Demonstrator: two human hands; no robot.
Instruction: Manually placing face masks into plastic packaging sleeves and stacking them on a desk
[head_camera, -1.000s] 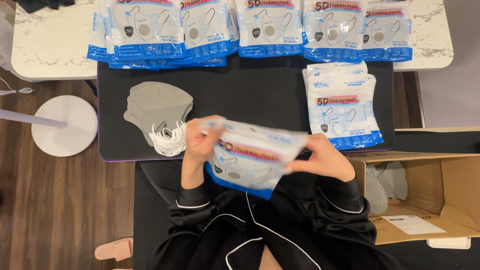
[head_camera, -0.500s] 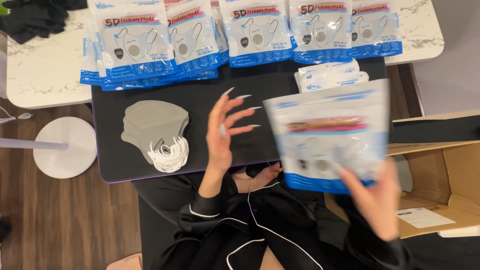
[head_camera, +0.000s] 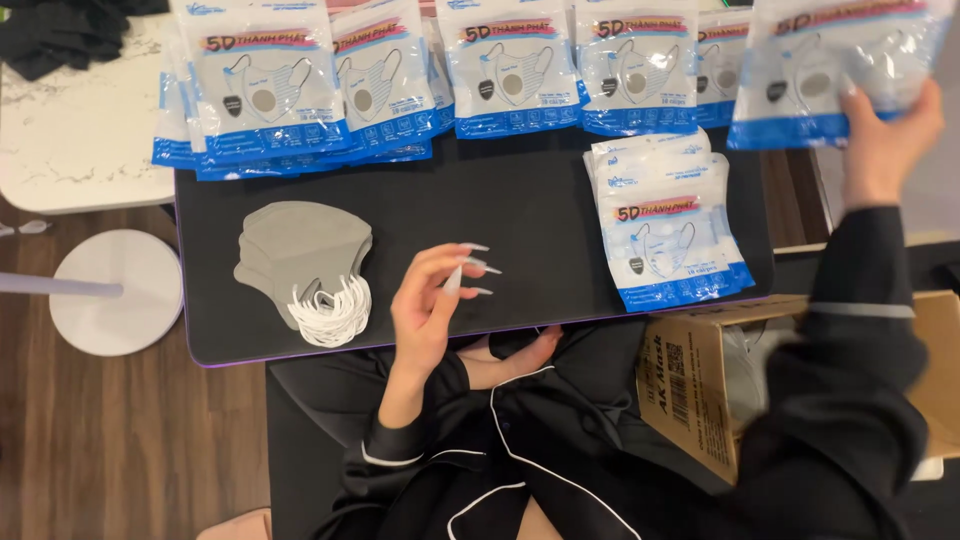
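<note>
Above black table (head_camera: 520, 220), right hand (head_camera: 885, 140) grips mask packet (head_camera: 830, 70); left hand (head_camera: 430, 310) fingers spread, empty.

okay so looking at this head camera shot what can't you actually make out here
- Packet in the right hand, head view: motion-blurred and cut by the top edge, so its print is unreadable.
- Cardboard box: its contents are hidden by the right sleeve.
- Stack of grey masks: overlapping, so the count cannot be told.
- Row of packets at the back: tops cut off by the frame edge.
- Left hand: empty, above the black mat.
</note>
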